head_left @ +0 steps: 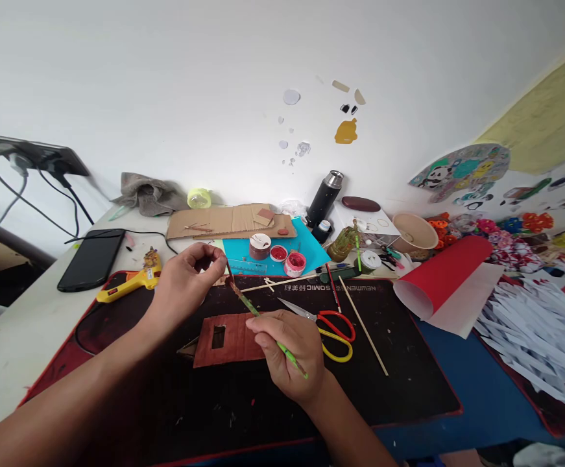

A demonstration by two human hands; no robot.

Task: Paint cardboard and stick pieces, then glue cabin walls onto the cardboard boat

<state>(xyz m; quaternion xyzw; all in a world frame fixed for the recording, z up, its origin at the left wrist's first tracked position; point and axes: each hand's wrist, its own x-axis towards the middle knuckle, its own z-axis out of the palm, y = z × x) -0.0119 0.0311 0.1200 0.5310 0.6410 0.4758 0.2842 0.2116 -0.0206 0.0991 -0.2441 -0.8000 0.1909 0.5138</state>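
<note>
My right hand (292, 353) grips a green-handled paintbrush (263, 321), its tip pointing up and left. My left hand (187, 282) is closed in a pinch on a small thin piece by the brush tip, too small to name. Below both hands a brown-painted cardboard piece (228, 340) with a square window lies flat on the black desk mat (399, 383). Red-and-yellow scissors (333, 327) lie just right of my right hand. Small pots of red paint (294, 263) stand behind on a blue sheet (311, 250).
A yellow glue gun (126, 285) and a black phone (92, 259) lie at the left. Thin wooden sticks (362, 324), a rolled red sheet (440, 275), white paper strips (540, 337), a black flask (325, 198), a paper cup (413, 233) and flat cardboard (228, 222) crowd the desk.
</note>
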